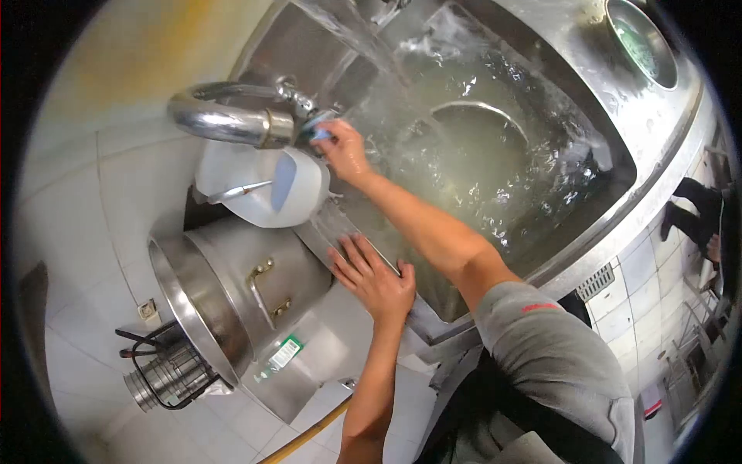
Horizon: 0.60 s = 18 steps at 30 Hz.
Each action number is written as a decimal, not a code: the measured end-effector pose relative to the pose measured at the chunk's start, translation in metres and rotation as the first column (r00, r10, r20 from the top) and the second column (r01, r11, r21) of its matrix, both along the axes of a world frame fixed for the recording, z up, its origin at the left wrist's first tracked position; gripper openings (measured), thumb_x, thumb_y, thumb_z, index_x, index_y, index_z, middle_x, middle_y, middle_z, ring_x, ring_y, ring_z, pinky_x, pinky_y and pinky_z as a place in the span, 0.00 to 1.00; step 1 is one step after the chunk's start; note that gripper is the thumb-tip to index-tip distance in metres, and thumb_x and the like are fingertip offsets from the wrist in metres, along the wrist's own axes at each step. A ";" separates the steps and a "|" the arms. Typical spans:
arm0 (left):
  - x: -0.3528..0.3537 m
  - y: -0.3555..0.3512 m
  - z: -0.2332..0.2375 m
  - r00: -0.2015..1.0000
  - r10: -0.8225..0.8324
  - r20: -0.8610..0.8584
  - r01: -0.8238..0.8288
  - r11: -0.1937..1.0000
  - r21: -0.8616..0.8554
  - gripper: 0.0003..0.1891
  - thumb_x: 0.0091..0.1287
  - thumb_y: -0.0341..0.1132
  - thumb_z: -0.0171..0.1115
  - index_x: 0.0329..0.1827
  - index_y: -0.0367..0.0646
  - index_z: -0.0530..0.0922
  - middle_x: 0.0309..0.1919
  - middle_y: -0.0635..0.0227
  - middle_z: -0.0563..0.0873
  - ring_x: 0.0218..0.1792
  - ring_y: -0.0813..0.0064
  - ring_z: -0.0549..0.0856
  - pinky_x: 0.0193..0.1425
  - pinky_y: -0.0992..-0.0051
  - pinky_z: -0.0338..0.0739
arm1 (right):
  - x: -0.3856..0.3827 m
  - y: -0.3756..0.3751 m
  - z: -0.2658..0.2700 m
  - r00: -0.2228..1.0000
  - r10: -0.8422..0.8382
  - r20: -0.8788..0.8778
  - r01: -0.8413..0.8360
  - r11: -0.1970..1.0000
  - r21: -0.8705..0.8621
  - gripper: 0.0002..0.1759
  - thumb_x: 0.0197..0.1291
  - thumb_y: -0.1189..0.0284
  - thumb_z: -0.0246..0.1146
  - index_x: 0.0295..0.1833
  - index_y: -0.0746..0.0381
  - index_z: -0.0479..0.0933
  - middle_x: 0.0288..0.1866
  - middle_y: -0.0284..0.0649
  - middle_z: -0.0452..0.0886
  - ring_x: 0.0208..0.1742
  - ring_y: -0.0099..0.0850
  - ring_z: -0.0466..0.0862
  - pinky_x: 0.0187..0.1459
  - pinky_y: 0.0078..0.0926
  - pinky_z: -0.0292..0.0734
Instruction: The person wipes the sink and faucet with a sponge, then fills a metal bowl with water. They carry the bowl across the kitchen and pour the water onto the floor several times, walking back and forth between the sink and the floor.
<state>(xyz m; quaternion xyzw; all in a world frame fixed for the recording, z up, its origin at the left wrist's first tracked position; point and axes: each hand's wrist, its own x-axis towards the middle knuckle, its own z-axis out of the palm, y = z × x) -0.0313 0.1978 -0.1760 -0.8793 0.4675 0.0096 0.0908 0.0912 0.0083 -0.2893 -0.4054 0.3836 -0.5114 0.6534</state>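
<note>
Blue item [315, 127], long axis unclear

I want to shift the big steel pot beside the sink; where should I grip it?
Probably by the side handle of the steel pot, approached from the camera side: the loop faces that way and stands out from the pot's wall. Whether there is a second handle is hidden.
</note>
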 end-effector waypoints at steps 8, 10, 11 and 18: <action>0.001 0.001 -0.001 1.000 -0.009 -0.010 0.009 1.000 -0.026 0.44 0.50 0.44 0.58 0.71 0.29 0.58 0.72 0.44 0.57 0.74 0.37 0.47 0.75 0.45 0.42 | 0.008 0.000 0.000 0.993 -0.010 -0.121 -0.051 0.867 -0.496 0.13 0.50 0.79 0.68 0.44 0.62 0.81 0.39 0.43 0.81 0.39 0.38 0.81 0.40 0.31 0.78; 0.000 0.002 0.003 1.000 0.003 -0.015 -0.004 1.000 -0.013 0.44 0.51 0.44 0.58 0.71 0.29 0.58 0.72 0.44 0.56 0.74 0.37 0.47 0.75 0.45 0.42 | -0.006 -0.018 0.000 0.978 0.160 -0.133 -0.207 0.820 -0.534 0.10 0.52 0.78 0.67 0.43 0.62 0.81 0.39 0.42 0.81 0.39 0.37 0.81 0.40 0.31 0.78; 0.001 0.000 0.002 1.000 0.006 -0.024 -0.006 1.000 -0.010 0.44 0.51 0.44 0.58 0.71 0.28 0.58 0.72 0.44 0.56 0.74 0.37 0.47 0.75 0.44 0.41 | -0.016 -0.032 -0.004 0.959 0.126 -0.252 -0.242 0.828 -0.506 0.10 0.54 0.78 0.66 0.43 0.62 0.81 0.40 0.43 0.80 0.40 0.36 0.81 0.39 0.31 0.77; 0.000 0.000 0.004 1.000 0.007 -0.026 -0.008 0.999 -0.037 0.44 0.51 0.44 0.58 0.71 0.28 0.57 0.73 0.44 0.56 0.74 0.37 0.46 0.75 0.43 0.39 | -0.089 -0.065 -0.113 0.612 -0.405 -0.679 -0.073 0.826 -0.558 0.14 0.56 0.77 0.63 0.50 0.61 0.79 0.48 0.44 0.80 0.46 0.41 0.80 0.48 0.34 0.75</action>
